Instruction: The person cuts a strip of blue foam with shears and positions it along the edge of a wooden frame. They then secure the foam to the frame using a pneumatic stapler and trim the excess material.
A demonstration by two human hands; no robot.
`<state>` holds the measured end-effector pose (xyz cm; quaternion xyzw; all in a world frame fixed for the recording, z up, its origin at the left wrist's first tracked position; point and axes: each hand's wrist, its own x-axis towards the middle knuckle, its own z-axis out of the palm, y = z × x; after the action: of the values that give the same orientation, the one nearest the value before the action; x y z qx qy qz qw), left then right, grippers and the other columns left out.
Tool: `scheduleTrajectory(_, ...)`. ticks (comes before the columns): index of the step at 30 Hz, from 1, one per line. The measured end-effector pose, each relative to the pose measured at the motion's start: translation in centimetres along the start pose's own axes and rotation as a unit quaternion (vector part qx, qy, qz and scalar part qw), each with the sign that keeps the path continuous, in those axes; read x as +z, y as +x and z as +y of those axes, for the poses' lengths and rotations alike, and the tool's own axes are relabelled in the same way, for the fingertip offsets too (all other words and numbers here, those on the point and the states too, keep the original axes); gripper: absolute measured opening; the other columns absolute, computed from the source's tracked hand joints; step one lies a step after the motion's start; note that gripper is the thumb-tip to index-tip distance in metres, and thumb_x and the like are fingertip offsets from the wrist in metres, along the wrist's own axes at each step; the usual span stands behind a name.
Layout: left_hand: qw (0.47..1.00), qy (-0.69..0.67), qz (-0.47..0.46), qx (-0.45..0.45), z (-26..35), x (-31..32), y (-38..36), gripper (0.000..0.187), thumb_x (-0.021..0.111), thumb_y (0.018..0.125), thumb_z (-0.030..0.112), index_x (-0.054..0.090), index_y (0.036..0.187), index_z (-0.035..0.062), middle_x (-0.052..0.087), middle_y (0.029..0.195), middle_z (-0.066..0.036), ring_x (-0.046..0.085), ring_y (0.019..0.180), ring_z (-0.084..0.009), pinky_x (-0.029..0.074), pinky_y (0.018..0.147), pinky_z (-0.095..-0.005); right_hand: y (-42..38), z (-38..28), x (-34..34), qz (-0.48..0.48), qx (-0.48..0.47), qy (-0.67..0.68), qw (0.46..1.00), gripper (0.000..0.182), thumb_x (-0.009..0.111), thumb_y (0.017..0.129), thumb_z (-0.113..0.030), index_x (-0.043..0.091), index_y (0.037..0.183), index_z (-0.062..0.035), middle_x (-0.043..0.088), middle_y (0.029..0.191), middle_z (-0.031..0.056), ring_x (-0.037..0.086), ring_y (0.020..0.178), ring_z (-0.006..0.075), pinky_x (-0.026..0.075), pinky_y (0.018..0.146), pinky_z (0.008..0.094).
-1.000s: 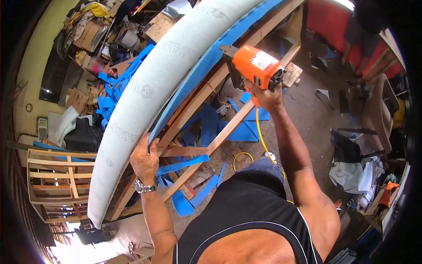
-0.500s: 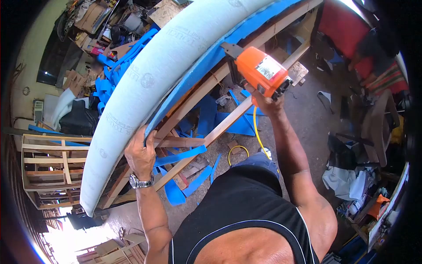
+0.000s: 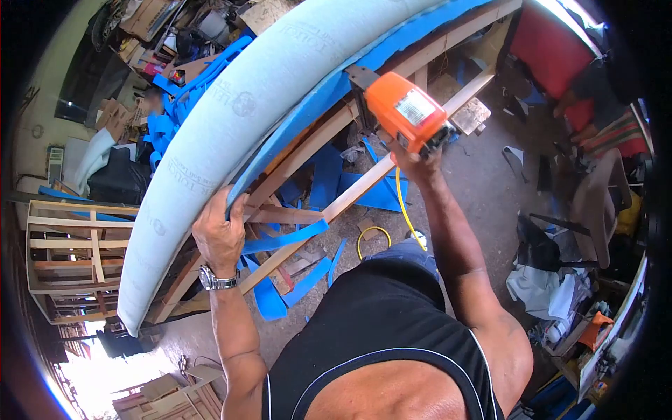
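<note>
My right hand point(image 3: 414, 155) grips an orange air stapler point(image 3: 406, 112), a yellow hose point(image 3: 401, 199) running down from its handle. The stapler's nose meets the blue foam edge point(image 3: 308, 106) of a long curved panel. That panel is wrapped in pale grey printed covering point(image 3: 241, 105) and rests on a wooden frame point(image 3: 301, 157). Farther down the same edge, my left hand point(image 3: 218, 231) pinches the blue foam between thumb and fingers. A metal watch sits on my left wrist.
Blue foam offcuts point(image 3: 269, 297) hang on the frame and lie on the floor beneath. More blue strips point(image 3: 164, 129) are heaped behind the panel. A slatted wooden frame point(image 3: 63, 244) stands at left, a chair point(image 3: 595, 203) at right. The hose loops near my feet.
The whole view has shifted slightly. Both hands keep their holds, and the stapler stays at the blue foam edge with a small change of tilt.
</note>
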<state>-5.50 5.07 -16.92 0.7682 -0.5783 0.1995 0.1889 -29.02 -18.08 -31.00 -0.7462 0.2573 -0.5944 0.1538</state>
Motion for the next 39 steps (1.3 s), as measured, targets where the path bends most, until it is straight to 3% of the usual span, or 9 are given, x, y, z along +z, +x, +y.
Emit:
scheduleTrajectory(8, 1.000, 0.007, 0.014, 0.011, -0.1, -0.4, -1.0, 0.024, 0.075, 0.084, 0.020, 0.068, 0.103, 0.0082, 0.070, 0.084, -0.014, 0.068, 0.073, -0.0336, 0.053, 0.062, -0.0403, -0.2, -2.9, 0.7, -0.059, 0.080, 0.075, 0.992, 0.034, 0.083, 0.077, -0.029, 0.072, 0.105, -0.0134, 0.073, 0.103, 0.0054, 0.071, 0.093, 0.0233, 0.058, 0.081, 0.0370)
scheduleTrajectory(15, 1.000, 0.017, 0.008, -0.024, -1.0, -1.2, -1.4, 0.023, 0.076, 0.083, 0.019, 0.068, 0.101, 0.0068, 0.070, 0.084, -0.016, 0.068, 0.074, -0.0347, 0.053, 0.063, -0.0406, -2.3, -2.7, 1.5, -0.095, 0.030, 0.091, 0.991, 0.030, 0.076, 0.083, -0.016, 0.068, 0.110, -0.0056, 0.070, 0.098, 0.0062, 0.068, 0.088, 0.0179, 0.056, 0.074, 0.0334)
scheduleTrajectory(18, 0.999, 0.022, 0.004, -0.024, -1.4, -1.3, -1.8, 0.023, 0.076, 0.083, 0.019, 0.068, 0.101, 0.0069, 0.070, 0.085, -0.016, 0.068, 0.075, -0.0353, 0.053, 0.064, -0.0407, -1.5, -5.8, 2.1, -0.111, 0.280, 0.290, 0.908, 0.032, 0.079, 0.081, -0.031, 0.072, 0.106, -0.0123, 0.073, 0.106, 0.0046, 0.070, 0.099, 0.0212, 0.057, 0.085, 0.0367)
scheduleTrajectory(19, 0.999, 0.023, 0.000, -0.025, -1.6, -1.3, -2.0, 0.023, 0.076, 0.083, 0.019, 0.068, 0.101, 0.0069, 0.070, 0.086, -0.016, 0.068, 0.075, -0.0355, 0.053, 0.064, -0.0407, -1.8, -5.6, 2.1, -0.159, 0.202, 0.058, 0.965, 0.034, 0.081, 0.080, -0.028, 0.071, 0.109, -0.0124, 0.073, 0.106, 0.0044, 0.070, 0.098, 0.0219, 0.057, 0.085, 0.0365)
scheduleTrajectory(22, 0.999, 0.021, -0.008, -0.039, -1.8, -1.6, -2.3, 0.023, 0.075, 0.083, 0.020, 0.068, 0.101, 0.0067, 0.071, 0.087, -0.017, 0.068, 0.077, -0.0359, 0.054, 0.065, -0.0410, -2.5, -4.9, 2.4, -0.102, 0.041, 0.063, 0.992, 0.038, 0.082, 0.079, -0.028, 0.070, 0.111, -0.0125, 0.073, 0.105, 0.0040, 0.070, 0.097, 0.0215, 0.056, 0.085, 0.0362)
scheduleTrajectory(26, 0.999, 0.011, -0.007, -0.047, -2.2, -1.8, -2.6, 0.022, 0.074, 0.085, 0.020, 0.068, 0.101, 0.0065, 0.070, 0.087, -0.017, 0.068, 0.078, -0.0361, 0.053, 0.065, -0.0412, -2.7, -6.6, 3.4, -0.099, 0.068, 0.101, 0.988, 0.040, 0.082, 0.078, -0.032, 0.070, 0.111, -0.0126, 0.073, 0.106, 0.0044, 0.070, 0.096, 0.0224, 0.056, 0.087, 0.0360)
scheduleTrajectory(27, 0.999, 0.010, -0.003, -0.042, -2.3, -1.9, -2.7, 0.023, 0.074, 0.085, 0.021, 0.068, 0.101, 0.0065, 0.070, 0.087, -0.017, 0.068, 0.077, -0.0359, 0.053, 0.065, -0.0410, -2.5, -7.4, 3.5, -0.125, 0.184, 0.157, 0.962, 0.043, 0.083, 0.076, -0.032, 0.070, 0.112, -0.0124, 0.073, 0.106, 0.0049, 0.070, 0.097, 0.0223, 0.055, 0.088, 0.0348)
scheduleTrajectory(30, 0.999, 0.005, 0.004, -0.037, -2.5, -2.3, -3.1, 0.023, 0.074, 0.085, 0.021, 0.068, 0.102, 0.0066, 0.070, 0.086, -0.016, 0.068, 0.077, -0.0355, 0.053, 0.064, -0.0404, -4.1, -6.1, 4.4, -0.149, 0.085, 0.028, 0.985, 0.043, 0.083, 0.075, -0.031, 0.070, 0.111, -0.0122, 0.073, 0.106, 0.0045, 0.070, 0.096, 0.0211, 0.056, 0.086, 0.0345)
scheduleTrajectory(39, 1.000, 0.017, 0.023, -0.011, -4.0, -3.4, -3.8, 0.024, 0.075, 0.084, 0.021, 0.068, 0.102, 0.0066, 0.070, 0.085, -0.015, 0.069, 0.074, -0.0335, 0.053, 0.062, -0.0394, -4.4, -7.6, 5.6, -0.094, 0.140, 0.197, 0.966, 0.038, 0.083, 0.076, -0.028, 0.071, 0.108, -0.0123, 0.074, 0.101, 0.0059, 0.071, 0.094, 0.0207, 0.058, 0.082, 0.0344)
